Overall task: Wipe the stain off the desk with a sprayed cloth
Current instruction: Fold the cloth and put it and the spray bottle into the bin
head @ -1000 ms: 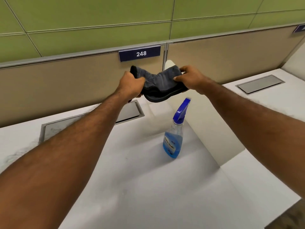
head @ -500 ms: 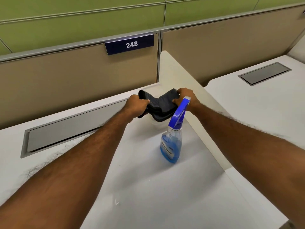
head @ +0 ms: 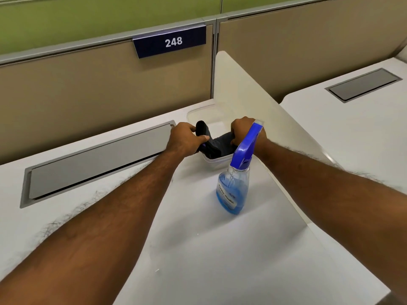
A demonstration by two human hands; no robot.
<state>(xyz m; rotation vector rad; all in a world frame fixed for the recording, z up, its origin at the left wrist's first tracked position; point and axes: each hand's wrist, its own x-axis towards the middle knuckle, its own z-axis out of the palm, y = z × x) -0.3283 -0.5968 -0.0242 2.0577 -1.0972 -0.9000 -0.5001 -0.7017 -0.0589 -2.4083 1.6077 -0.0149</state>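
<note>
Gripping the dark cloth at both ends, the left hand and right hand curl their fingers round it and hold it low inside a clear container on the white surface. A blue spray bottle stands just nearer than the right hand, its trigger head hiding part of that wrist. A grey hatch lies left of the left hand. A white divider rises right of the right hand, and plate 248 hangs beyond both.

both hands grip a dark grey cloth, the left hand and right hand at its ends, over a clear plastic tub on the white desk. a blue spray bottle stands upright just in front of the tub, near the right wrist.
</note>
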